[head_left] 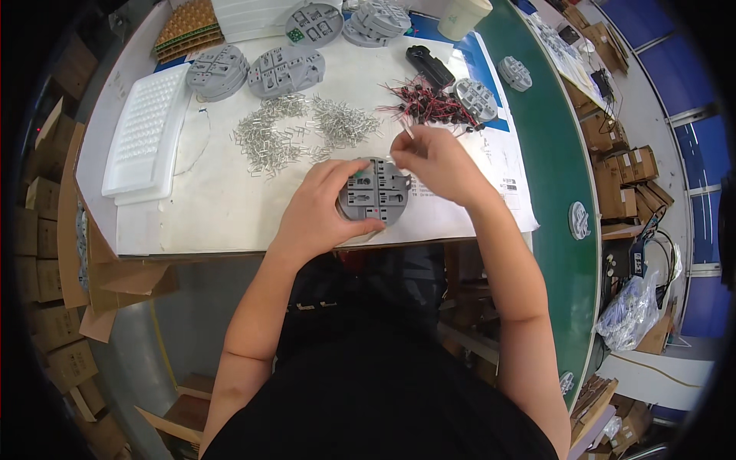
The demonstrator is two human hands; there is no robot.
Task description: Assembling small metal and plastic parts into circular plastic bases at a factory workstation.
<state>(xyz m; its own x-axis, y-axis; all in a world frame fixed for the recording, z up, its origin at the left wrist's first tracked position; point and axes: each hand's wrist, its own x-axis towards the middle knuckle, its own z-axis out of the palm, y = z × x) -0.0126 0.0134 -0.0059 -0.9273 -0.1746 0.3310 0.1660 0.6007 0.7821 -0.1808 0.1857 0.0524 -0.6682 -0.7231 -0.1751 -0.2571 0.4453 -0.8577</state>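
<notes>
A round grey fixture (376, 201) with slots and raised ribs lies near the front edge of the table. My left hand (318, 207) grips it from the left, with the thumb along its near side and the fingers over its far left rim, by a small green piece. Just beyond the fixture's upper right edge is my right hand (433, 157), its thumb and fingertips pinched together. A thin pale sliver shows at those fingers, too small to name. Behind that hand is a heap of small black parts with red and black wires (433, 101).
Two heaps of bent metal pins (268, 138) lie left of centre. Further left stands a white plastic tray (146, 134). More grey fixtures (287, 70) are stacked at the back, near a black case (430, 67) and a pale cup (463, 18). Others sit on the green conveyor (556, 169) at right.
</notes>
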